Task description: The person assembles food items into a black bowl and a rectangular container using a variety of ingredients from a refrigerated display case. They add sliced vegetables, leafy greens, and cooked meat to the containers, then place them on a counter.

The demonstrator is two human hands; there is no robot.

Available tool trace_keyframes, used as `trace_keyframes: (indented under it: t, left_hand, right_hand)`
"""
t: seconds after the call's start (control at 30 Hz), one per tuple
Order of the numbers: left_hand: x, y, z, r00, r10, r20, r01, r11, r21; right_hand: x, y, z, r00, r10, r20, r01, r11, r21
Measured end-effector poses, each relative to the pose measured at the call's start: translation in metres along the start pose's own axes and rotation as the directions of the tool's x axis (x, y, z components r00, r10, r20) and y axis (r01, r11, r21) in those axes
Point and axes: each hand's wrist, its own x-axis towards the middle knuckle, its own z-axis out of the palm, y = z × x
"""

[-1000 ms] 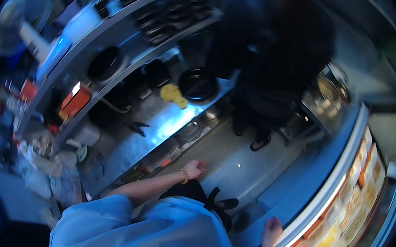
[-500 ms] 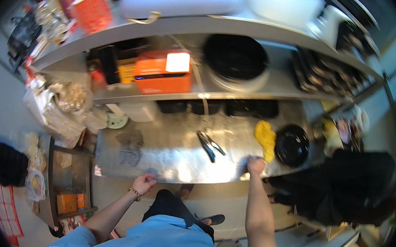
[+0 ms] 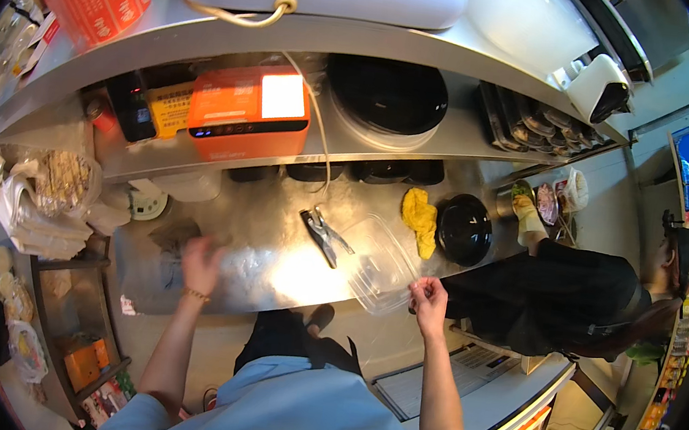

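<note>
**Q:** On the steel counter (image 3: pixel 271 266), what are your hands doing?

**A:** My right hand (image 3: pixel 430 297) is out front, arm nearly straight, fingers pinched on the near corner of a clear plastic lid (image 3: pixel 381 263) lying flat beside the tongs (image 3: pixel 321 234). My left hand (image 3: pixel 201 262) hovers over the counter, fingers loosely spread and blurry, gripping nothing.
</note>
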Motion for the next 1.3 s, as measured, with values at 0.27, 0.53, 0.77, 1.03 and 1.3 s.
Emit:
trace_keyframes:
  t: [0.27,0.53,0.77,1.03,1.3]
  left_hand:
    - [0.002,0.131,-0.045,0.838,0.093,0.538,0.084,0.952,-0.295]
    - [-0.257,-0.109,-0.326,0.75,-0.588,-0.301,0.601,0.797,-0.061]
    - [-0.321,-0.164,-0.371,0.293,-0.814,-0.501,0.944,0.164,0.285]
    - [-0.237,-0.175,-0.309,0.731,-0.665,-0.152,0.574,0.72,-0.391]
    - [-0.081,-0.087,-0.231,0.953,0.048,0.298,-0.033,0.998,-0.057]
  right_hand:
    - [0.018,-0.037,0.115,0.816,-0.143,0.56,0.2,0.979,-0.04]
    - [-0.031,0.03,0.271,0.747,-0.173,0.642,0.359,0.918,-0.17]
    - [-0.1,0.015,0.431,0.48,-0.464,0.745,0.861,0.412,-0.298]
    - [-0.068,0.079,0.489,0.545,-0.269,0.794,0.693,0.678,-0.246]
    - [-0.163,-0.105,0.455,-0.143,-0.665,0.733,0.983,-0.008,0.184]
